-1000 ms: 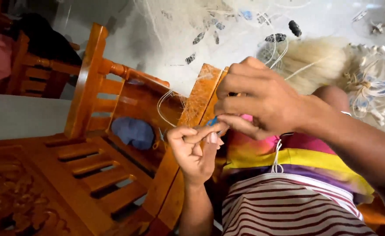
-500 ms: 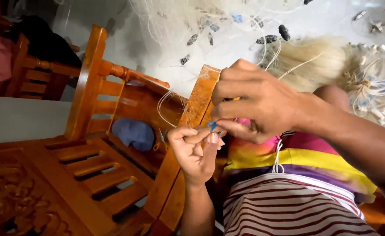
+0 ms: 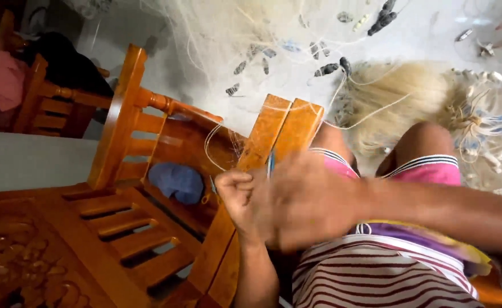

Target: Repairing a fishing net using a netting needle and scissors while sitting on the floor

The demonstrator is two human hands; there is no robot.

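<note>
Since half a second ago, your right hand is sweeping down across your left hand, blurring, so you cannot tell its grip. Your left is curling closed beside it, seemingly pinching the pale line. That line is running up and away over the chair's wooden rail, its long axis leading toward the netting beyond your knees.

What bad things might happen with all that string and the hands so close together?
The thin white line loops loosely over the wooden chair arm, so it might snag on the wood. The right hand is blurred from quick motion right beside the left hand, so the line could perhaps pinch a finger. The heaped fishing net on the floor could tangle.
</note>
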